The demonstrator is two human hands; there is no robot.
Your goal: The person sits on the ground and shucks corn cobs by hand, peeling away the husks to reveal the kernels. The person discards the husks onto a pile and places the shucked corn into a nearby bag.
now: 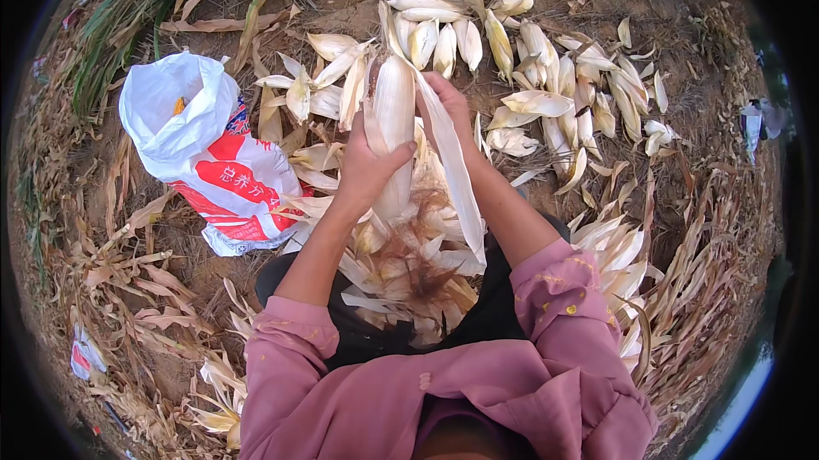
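Note:
My left hand (374, 162) is closed around a large ear of corn (393, 115) in its pale dry husk, held over my lap with the thumb across its front. My right hand (448, 102) is at the ear's upper right side, behind a long strip of husk (451, 153) that hangs down from the ear's top; the fingers are partly hidden by it. Below the ear, loose husks and brown corn silk (425, 274) lie between my legs. To the left stands an open white and red woven sack (237, 185) with a yellow corn cob (180, 106) showing inside.
Several unhusked ears (445, 51) lie on the soil beyond my hands, and more lie in a curved pile (563, 95) to the right. Peeled husks (617, 255) are heaped beside my right side. Dry stalks and leaves (691, 294) cover ground on the far right; green leaves (118, 44) lie upper left.

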